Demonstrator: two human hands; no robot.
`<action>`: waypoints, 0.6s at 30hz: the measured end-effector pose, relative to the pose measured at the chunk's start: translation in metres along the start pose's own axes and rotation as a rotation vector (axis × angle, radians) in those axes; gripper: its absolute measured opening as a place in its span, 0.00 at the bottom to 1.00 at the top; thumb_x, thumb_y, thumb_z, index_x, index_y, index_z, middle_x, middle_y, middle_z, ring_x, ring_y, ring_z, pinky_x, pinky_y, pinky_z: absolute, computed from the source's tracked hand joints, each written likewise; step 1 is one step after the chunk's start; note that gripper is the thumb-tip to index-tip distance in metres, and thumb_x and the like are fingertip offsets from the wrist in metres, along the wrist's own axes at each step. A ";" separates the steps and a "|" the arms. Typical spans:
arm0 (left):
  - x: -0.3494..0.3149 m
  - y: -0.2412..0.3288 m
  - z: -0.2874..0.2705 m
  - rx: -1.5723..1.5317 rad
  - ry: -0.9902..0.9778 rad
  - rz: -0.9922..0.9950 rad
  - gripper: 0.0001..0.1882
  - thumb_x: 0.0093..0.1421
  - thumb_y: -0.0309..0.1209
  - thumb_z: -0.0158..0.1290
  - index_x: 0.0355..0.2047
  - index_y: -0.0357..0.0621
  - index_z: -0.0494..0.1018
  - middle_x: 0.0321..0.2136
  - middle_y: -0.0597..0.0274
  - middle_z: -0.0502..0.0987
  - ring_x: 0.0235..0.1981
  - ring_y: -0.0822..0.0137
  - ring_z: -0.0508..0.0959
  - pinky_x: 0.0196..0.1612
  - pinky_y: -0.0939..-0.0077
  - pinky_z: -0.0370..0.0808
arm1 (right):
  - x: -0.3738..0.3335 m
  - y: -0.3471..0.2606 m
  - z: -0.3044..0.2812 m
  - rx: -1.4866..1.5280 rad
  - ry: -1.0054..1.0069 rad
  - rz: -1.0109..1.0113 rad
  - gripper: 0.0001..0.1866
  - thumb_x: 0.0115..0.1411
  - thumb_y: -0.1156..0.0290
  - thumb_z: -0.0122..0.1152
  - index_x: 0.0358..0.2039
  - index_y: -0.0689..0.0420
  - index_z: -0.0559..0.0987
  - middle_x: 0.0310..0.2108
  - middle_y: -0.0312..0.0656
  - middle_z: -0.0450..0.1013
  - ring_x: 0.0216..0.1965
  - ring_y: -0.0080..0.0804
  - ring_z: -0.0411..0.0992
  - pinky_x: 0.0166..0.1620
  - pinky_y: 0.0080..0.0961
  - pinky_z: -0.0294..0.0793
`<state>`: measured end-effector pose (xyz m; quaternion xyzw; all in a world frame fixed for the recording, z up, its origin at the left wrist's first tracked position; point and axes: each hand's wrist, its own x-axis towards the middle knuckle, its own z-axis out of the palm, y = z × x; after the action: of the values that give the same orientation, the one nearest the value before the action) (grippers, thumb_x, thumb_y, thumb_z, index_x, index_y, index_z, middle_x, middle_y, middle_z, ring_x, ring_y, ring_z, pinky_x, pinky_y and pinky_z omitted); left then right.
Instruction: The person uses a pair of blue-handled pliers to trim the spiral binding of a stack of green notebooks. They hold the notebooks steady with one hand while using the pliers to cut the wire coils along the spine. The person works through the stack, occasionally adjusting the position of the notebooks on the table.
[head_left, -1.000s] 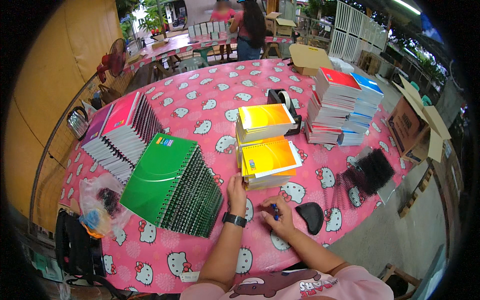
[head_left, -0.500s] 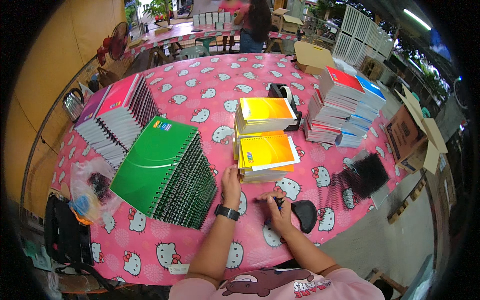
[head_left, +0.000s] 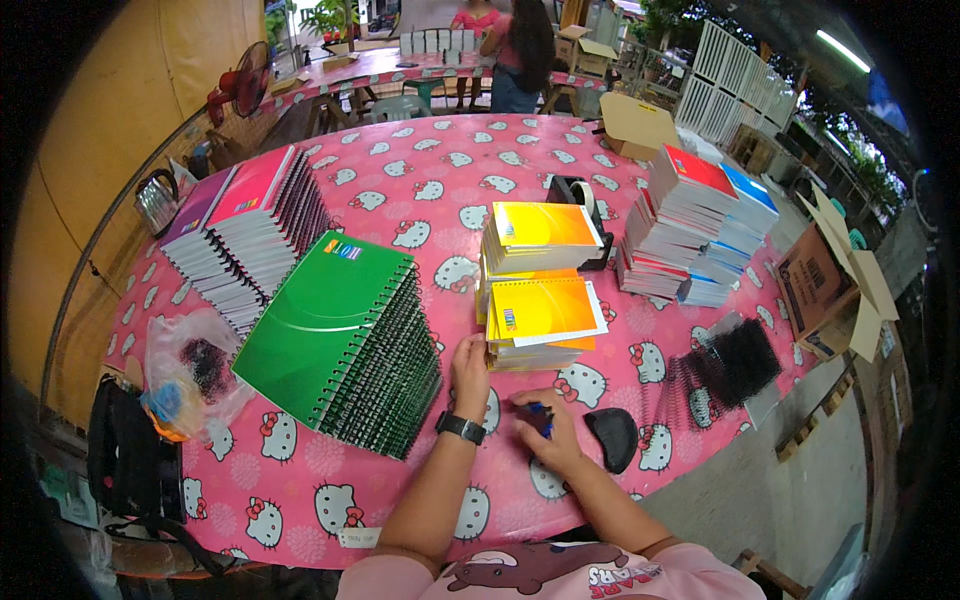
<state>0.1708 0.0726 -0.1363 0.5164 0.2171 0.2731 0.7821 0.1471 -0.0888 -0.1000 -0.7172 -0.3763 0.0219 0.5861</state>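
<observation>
My left hand [head_left: 468,374], with a dark watch on the wrist, rests against the near left corner of a stack of yellow-covered booklets [head_left: 545,310]. Its fingers look stretched out, with their tips partly hidden. The top booklet has punched holes along its far edge and lies slightly askew. Behind stands a second yellow booklet stack [head_left: 545,224]. My right hand [head_left: 552,436] is closed around a small dark hand tool with blue parts [head_left: 541,418], its exact kind unclear. Just right of that hand lies a black rounded pad [head_left: 612,440].
Left are green spiral notebooks [head_left: 330,330], pink ones [head_left: 250,200] and a plastic bag [head_left: 190,370]. Right are black spiral coils [head_left: 740,360], red [head_left: 690,180] and blue booklets [head_left: 745,200], and an open carton [head_left: 820,280]. A tape dispenser [head_left: 590,205] stands behind; two people [head_left: 520,60] are farther back.
The right hand has turned, so the tool's blue parts show more plainly. My left hand stays by the yellow stack. The whole view has shifted slightly.
</observation>
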 end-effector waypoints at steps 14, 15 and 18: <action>0.000 0.000 0.000 -0.007 -0.034 0.041 0.12 0.64 0.34 0.40 0.35 0.38 0.69 0.27 0.67 0.72 0.27 0.77 0.68 0.32 0.83 0.64 | 0.001 -0.013 -0.005 0.185 0.142 -0.078 0.15 0.47 0.80 0.57 0.38 0.60 0.69 0.41 0.45 0.68 0.45 0.35 0.66 0.52 0.29 0.61; 0.001 -0.001 -0.001 -0.018 -0.037 0.041 0.12 0.64 0.34 0.40 0.35 0.38 0.69 0.27 0.67 0.71 0.27 0.78 0.67 0.32 0.83 0.64 | 0.002 -0.012 -0.005 0.200 0.158 -0.070 0.13 0.48 0.79 0.57 0.36 0.60 0.70 0.39 0.45 0.69 0.43 0.34 0.66 0.50 0.28 0.62; -0.002 0.002 0.004 -0.070 -0.022 0.036 0.12 0.63 0.34 0.40 0.35 0.39 0.69 0.26 0.69 0.70 0.26 0.79 0.66 0.30 0.84 0.62 | -0.003 -0.003 -0.005 0.253 0.175 0.009 0.09 0.50 0.77 0.58 0.33 0.60 0.71 0.34 0.42 0.70 0.38 0.29 0.68 0.44 0.26 0.65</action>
<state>0.1716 0.0691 -0.1327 0.4953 0.1894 0.2891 0.7970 0.1462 -0.0943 -0.0973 -0.6384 -0.3146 0.0093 0.7024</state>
